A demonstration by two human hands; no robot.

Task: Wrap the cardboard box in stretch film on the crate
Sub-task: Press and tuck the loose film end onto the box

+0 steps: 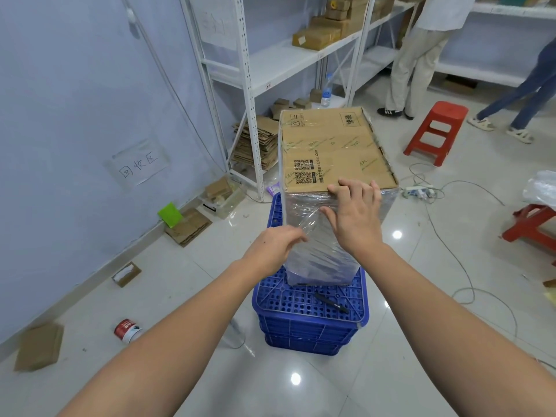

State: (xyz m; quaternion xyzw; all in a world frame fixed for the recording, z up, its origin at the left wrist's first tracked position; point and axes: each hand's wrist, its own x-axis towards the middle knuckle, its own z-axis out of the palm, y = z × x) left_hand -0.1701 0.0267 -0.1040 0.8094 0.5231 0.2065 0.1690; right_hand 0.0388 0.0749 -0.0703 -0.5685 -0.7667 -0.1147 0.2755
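A tall cardboard box (331,145) stands upright on an upturned blue plastic crate (310,314) in the middle of the floor. Clear stretch film (319,254) covers its near side and edges; the brown top with QR codes shows. My right hand (355,218) lies flat with spread fingers against the upper part of the near side, fingertips at the top edge. My left hand (273,245) is lower left and pinches a loose flap of the film at the box's near left edge.
A black pen (331,303) lies on the crate. A red-and-white can (128,330) and cardboard scraps lie on the floor at left. White shelving (249,85) stands behind. Red stools (436,130) stand at right with a power strip (419,191) and cables. Two people stand at the back right.
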